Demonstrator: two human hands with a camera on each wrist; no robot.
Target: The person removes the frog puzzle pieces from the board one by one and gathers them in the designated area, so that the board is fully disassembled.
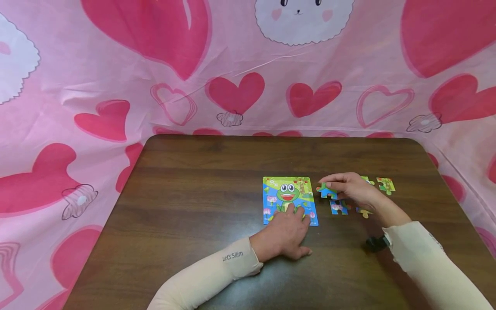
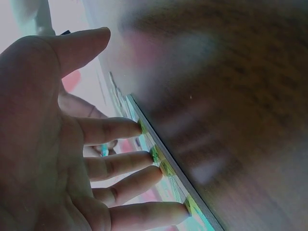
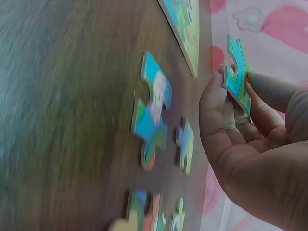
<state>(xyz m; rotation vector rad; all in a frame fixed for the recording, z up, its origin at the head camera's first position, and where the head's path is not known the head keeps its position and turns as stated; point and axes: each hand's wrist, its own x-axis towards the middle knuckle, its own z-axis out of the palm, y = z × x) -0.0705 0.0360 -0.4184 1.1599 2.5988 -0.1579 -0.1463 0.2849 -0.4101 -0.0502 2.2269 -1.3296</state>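
Observation:
A square frog picture board (image 1: 271, 189) lies on the table, a smiling green frog on its face. My left hand (image 1: 287, 230) rests on its lower part, and in the left wrist view the fingertips (image 2: 144, 156) touch the board near its edge. To the right of the board, my right hand (image 1: 354, 189) pinches a blue and green jigsaw piece (image 3: 237, 79) between thumb and fingers, raised off the table. Below that hand lies a blue piece with a pink flower (image 3: 156, 98). More pieces sit close by, partly hidden by the hand in the head view.
A yellow-green jigsaw piece (image 1: 385, 184) lies at the far right of the group. The dark wooden table (image 1: 186, 193) ends at a pink cloth (image 1: 128, 82) with hearts, hung behind and at the sides. A dark strap (image 1: 376, 243) shows at the right wrist.

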